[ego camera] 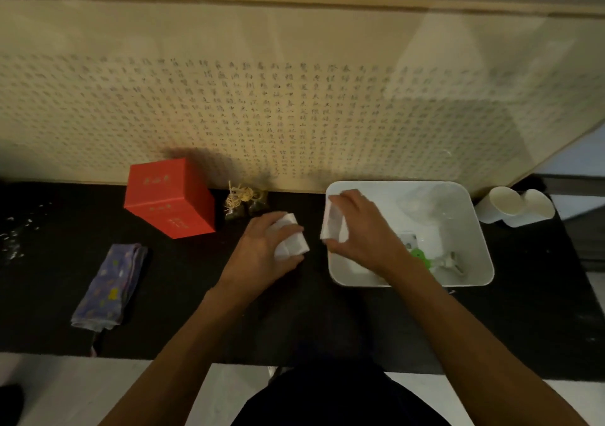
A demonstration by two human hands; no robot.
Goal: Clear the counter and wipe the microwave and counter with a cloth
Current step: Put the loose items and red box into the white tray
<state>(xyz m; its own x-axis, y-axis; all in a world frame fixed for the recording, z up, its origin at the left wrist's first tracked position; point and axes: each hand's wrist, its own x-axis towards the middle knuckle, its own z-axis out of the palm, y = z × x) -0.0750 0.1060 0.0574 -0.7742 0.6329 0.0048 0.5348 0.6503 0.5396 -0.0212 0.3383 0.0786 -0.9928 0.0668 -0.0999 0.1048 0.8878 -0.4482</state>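
On the black counter [203, 311], my left hand [262, 255] grips a small white packet [291, 240] at the middle. Just to its right, my right hand [360, 225] holds another white packet [332, 225] over the left rim of a white bin [481, 245]. The bin holds clear plastic, a green item and other small rubbish. A folded purple cloth [109, 288] lies on the counter at the left, away from both hands.
A red box [170, 196] stands at the back left, with small tied bundles [244, 201] beside it. Two white paper cups [515, 207] lie on their sides right of the bin. White crumbs [16, 235] dot the far left. A panel of calligraphy [294, 104] backs the counter.
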